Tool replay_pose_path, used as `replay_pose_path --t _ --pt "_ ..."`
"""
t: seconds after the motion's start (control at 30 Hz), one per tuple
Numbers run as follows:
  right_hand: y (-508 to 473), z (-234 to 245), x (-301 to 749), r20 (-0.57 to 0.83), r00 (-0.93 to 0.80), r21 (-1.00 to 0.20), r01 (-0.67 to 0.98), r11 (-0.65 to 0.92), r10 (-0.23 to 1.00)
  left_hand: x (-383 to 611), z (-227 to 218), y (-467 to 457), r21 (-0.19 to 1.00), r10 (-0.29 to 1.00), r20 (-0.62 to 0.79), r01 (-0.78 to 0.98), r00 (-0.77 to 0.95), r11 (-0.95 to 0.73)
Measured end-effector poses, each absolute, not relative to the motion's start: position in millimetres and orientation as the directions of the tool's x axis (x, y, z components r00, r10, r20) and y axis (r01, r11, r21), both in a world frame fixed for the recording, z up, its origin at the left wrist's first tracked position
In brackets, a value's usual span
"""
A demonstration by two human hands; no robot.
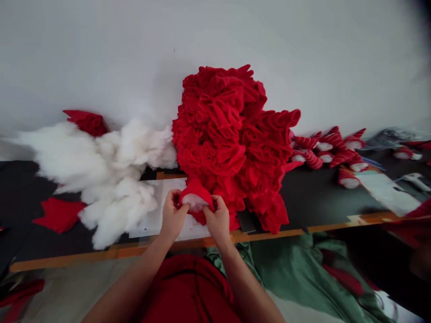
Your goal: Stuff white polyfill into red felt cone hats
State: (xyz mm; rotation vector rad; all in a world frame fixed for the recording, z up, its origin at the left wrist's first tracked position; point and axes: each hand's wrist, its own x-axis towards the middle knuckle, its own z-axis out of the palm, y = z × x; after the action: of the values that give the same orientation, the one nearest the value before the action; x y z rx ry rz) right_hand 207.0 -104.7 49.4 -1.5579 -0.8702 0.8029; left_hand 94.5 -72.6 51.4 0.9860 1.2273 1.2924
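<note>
Between my two hands is a small red fabric hat [196, 190] with white stuffing [194, 202] showing in its opening, which faces me. My left hand [173, 217] pinches the left side of the rim, thumb at the edge of the stuffing. On the opposite side my right hand [217, 218] grips the rim the same way. White paper [146, 226] lies on the table under the hands. Just behind rises a big heap of red fabric pieces [222, 130]. Loose white stuffing [111, 166] is piled to the left.
Red cloth pieces [60, 214] lie by the stuffing. Striped stuffed hats [332, 146] stand in a group at the right, near a white glue gun [416, 181]. Orange tape lines the black table's front edge [289, 233]. Green cloth [296, 264] hangs below; a wall stands behind.
</note>
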Motion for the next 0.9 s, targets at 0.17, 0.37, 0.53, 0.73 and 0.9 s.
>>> replay_pose_path --t 0.17,0.37,0.53,0.73,0.9 --pt "-105.7 44.5 199.2 -0.014 0.415 -0.994 0.089 -0.056 0.91 98.7 51.6 -78.5 0.92 0.971 -0.236 -0.332 -0.041 0.209" --pt "-107.5 44.3 197.7 0.158 0.429 -0.954 0.3 0.024 0.889 96.2 48.4 -80.0 0.983 0.988 -0.139 -0.134 -0.07 0.129" --pt "-107.5 43.7 199.2 0.001 0.455 -0.98 0.177 -0.089 0.89 93.2 48.6 -81.5 0.999 0.987 -0.022 -0.033 -0.156 0.018" --pt "-106.4 44.6 197.6 -0.012 0.486 -0.991 0.111 -0.075 0.874 86.6 53.4 -96.3 0.97 0.997 -0.059 -0.236 -0.041 0.047" --pt "-109.3 49.3 189.9 -0.018 0.371 -0.999 0.04 -0.036 0.928 82.3 45.3 -91.9 0.989 0.986 -0.07 -0.143 -0.153 0.048"
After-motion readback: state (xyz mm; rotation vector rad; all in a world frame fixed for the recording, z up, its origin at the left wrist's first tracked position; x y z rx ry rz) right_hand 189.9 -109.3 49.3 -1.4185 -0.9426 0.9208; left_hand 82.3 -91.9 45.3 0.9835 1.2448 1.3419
